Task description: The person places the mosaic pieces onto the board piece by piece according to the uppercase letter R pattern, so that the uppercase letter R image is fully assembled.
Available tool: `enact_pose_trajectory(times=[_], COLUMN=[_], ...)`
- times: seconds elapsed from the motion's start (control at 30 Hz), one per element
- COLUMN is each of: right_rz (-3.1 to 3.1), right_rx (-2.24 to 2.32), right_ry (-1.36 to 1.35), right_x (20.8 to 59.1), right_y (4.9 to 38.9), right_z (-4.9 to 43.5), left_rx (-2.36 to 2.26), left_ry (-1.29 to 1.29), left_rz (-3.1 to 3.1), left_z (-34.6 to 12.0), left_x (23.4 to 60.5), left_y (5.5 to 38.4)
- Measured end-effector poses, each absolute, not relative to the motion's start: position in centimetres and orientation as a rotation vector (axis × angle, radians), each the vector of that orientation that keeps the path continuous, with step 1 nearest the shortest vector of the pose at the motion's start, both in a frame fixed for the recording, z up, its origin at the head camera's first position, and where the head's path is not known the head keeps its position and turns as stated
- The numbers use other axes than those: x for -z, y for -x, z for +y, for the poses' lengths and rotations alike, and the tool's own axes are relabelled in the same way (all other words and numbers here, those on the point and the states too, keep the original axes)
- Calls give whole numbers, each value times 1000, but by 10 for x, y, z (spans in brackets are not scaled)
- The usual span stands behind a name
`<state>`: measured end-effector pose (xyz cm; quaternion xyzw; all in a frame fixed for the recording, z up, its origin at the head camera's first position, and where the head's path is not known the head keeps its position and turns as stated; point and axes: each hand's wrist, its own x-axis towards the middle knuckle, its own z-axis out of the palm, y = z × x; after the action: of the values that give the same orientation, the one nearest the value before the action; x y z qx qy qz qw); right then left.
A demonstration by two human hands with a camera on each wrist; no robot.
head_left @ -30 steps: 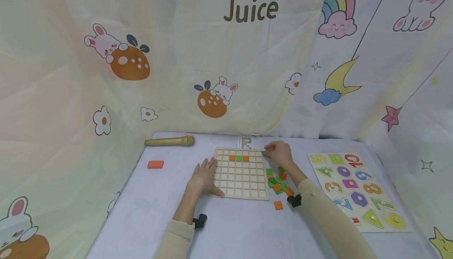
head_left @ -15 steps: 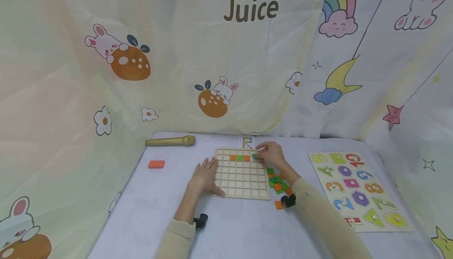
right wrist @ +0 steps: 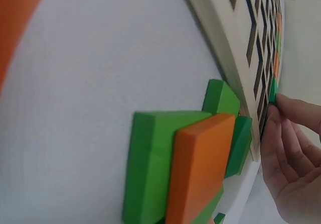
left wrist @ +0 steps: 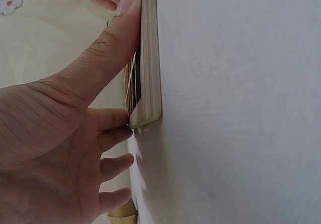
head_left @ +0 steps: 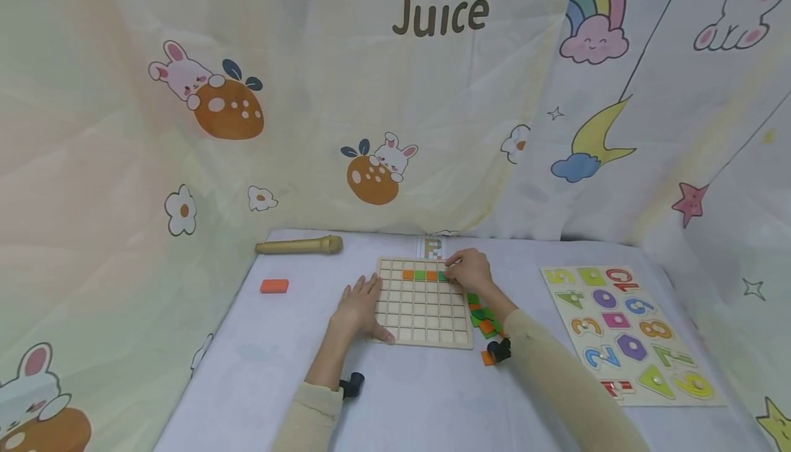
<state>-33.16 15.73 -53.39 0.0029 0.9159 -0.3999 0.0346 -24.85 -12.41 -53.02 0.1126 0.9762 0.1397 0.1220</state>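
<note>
A wooden grid board (head_left: 424, 319) lies on the table. Across its second row from the back sit an orange tile (head_left: 408, 275), a light green tile (head_left: 419, 275) and another orange tile (head_left: 431, 276). My right hand (head_left: 472, 271) pinches a dark green tile (right wrist: 273, 90) between thumb and fingertips at the cell just right of them; whether it lies flat is hidden by the fingers. Spread along the board's left side, my left hand (head_left: 358, 310) rests with fairly straight fingers, its thumb (left wrist: 108, 48) touching the near edge.
Loose green and orange tiles (head_left: 486, 326) lie heaped beside the board's right edge. A number puzzle board (head_left: 624, 369) is further right. At the left are a gold toy microphone (head_left: 299, 245) and a red-orange block (head_left: 274, 286). Behind the board lies a small pattern card (head_left: 432, 248).
My right hand has moved left from the board's right edge, bringing the dark green tile over the grid and down beside the orange one. The left hand has stayed in place.
</note>
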Motion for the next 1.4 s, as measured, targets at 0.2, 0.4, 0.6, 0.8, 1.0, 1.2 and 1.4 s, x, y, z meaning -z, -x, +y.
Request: enact_pose_trajectory(times=[0.2,0.4,0.6,0.8,1.0,1.2,1.4], right_rz=[2843,2861,2807,2819,2801,2808,2771], right_rx=[1197,1156,1152,1140,1183,1143,1056], right_ry=[-43,-57,-43,-10,19,33,29], right_x=[535,534,529,521,518,526,526], right_y=[333,331,326,317,308,304,297], right_z=[158,160,167,177,191,205,210], left_rx=[-417,-410,-403,-358,-420,-387,-374], left_ry=[-333,-339,-322,-319,-327,-329,-342], left_rz=[2854,2850,2837,2834,2841,2844,2847], left_z=[-124,-125,-125,-125,-126,-126,-124], left_x=[531,531,534,540,544,546,535], left_y=[249,248,249,253,256,255,250])
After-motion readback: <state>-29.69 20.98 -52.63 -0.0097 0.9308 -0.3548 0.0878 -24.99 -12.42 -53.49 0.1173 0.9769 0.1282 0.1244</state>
